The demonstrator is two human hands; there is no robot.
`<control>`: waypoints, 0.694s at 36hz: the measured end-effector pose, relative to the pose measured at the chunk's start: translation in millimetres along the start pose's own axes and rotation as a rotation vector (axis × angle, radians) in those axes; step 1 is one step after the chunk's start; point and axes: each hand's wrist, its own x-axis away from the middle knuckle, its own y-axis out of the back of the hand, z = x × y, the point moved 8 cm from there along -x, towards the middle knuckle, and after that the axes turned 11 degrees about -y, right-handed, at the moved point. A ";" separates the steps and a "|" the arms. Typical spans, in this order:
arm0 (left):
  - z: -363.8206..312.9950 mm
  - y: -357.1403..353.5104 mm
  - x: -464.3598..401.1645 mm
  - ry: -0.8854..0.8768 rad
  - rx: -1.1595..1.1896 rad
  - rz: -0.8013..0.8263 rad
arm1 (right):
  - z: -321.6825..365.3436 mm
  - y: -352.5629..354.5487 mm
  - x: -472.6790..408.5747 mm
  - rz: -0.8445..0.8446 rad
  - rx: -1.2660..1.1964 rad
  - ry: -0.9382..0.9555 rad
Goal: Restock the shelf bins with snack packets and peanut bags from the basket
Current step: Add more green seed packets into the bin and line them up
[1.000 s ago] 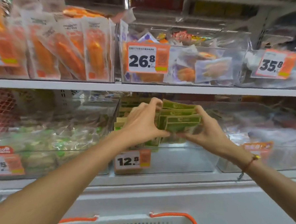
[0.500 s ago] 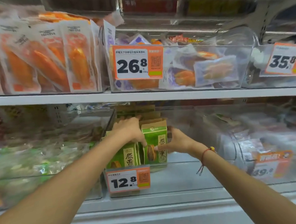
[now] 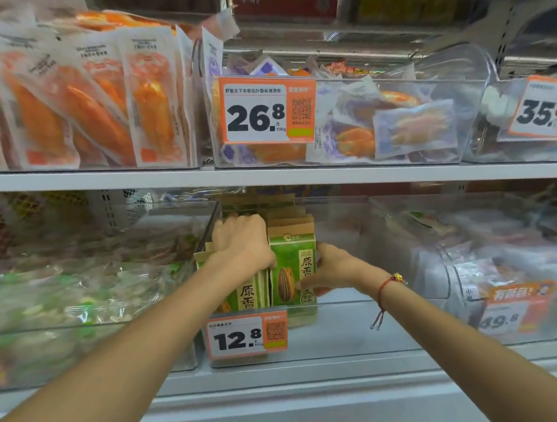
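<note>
Several green and tan snack packets [image 3: 291, 268] stand upright in a clear shelf bin [image 3: 357, 332] on the lower shelf, behind a 12.8 price tag [image 3: 247, 336]. My left hand [image 3: 242, 245] curls over the tops of the left packets and grips them. My right hand [image 3: 330, 269] holds the front packet from its right side, thumb across its lower face. The right half of the bin holds nothing. The basket is out of sight.
A clear bin of green-flecked bags [image 3: 81, 295] sits left of the packets, and a bin tagged 49.8 [image 3: 502, 315] sits to the right. The upper shelf [image 3: 269, 175] carries orange packs [image 3: 81, 101] and a bin tagged 26.8 [image 3: 267, 109].
The stack I held flat above the bin now stands upright inside it. Both hands dropped with the packets into the bin. The view rose, so the basket left the frame.
</note>
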 end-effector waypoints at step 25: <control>-1.8 1.7 2.8 -0.002 0.137 0.036 | -0.7 -3.6 -2.6 0.039 -0.004 -0.028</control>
